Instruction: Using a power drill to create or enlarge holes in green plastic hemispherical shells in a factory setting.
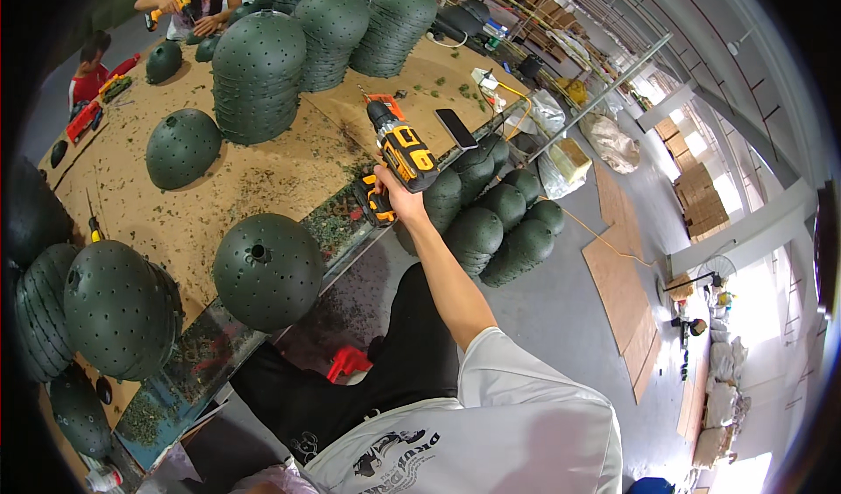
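My right hand (401, 198) is wrapped round the handle of a yellow and black cordless drill (405, 154), held over the table's near edge. Its bit points away from me, toward the far side of the table. A dark green dome-shaped shell (267, 275), dotted with small holes and with a larger hole at its top, rests at the near edge, left of the drill and apart from it. Farther back lies another such dome (184, 148). My left hand does not show.
Tall stacks of green domes (257, 78) stand at the back, with more domes (118, 310) at the left. A phone (455, 129) lies right of the drill. Dome stacks (504, 222) sit beyond the table's right edge. Two people work across the table; one holds a drill (184, 3).
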Demonstrator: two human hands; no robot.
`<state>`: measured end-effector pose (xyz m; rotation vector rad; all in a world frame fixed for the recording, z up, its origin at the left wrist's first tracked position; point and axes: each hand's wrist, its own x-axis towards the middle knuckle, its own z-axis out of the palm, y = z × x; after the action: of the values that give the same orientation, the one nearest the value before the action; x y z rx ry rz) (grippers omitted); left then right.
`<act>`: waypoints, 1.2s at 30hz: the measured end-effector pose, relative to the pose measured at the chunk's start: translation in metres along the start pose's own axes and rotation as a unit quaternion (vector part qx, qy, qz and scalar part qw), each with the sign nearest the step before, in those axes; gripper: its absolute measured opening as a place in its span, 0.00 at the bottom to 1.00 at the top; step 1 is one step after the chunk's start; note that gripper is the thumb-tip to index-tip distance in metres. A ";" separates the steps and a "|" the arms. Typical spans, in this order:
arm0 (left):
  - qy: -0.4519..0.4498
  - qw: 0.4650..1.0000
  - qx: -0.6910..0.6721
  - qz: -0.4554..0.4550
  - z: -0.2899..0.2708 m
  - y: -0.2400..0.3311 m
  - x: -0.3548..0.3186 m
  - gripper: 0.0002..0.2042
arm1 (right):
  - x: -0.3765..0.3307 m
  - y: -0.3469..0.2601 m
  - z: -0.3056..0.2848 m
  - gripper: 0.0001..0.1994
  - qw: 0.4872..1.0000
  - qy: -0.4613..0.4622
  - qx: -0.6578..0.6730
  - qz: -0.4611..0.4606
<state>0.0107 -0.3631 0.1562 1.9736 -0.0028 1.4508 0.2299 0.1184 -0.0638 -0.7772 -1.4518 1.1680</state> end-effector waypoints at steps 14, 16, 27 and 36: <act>0.051 0.983 0.175 -0.033 0.006 0.010 -0.012 0.11 | -0.009 0.000 -0.001 0.08 0.999 0.009 -0.004 0.032; 0.047 0.985 0.163 -0.024 0.004 0.008 -0.011 0.11 | -0.008 0.001 0.000 0.08 0.999 0.016 0.014 0.027; 0.025 0.996 0.083 0.032 -0.017 -0.026 -0.001 0.11 | -0.004 0.007 0.000 0.06 1.000 0.008 0.005 0.006; 0.036 0.988 0.056 -0.139 -0.042 -0.032 0.021 0.12 | -0.006 0.014 -0.008 0.18 0.999 0.028 0.020 0.023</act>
<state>-0.0048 -0.3092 0.1643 1.9191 0.3797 1.3619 0.2369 0.1195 -0.0789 -0.8138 -1.3664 1.1969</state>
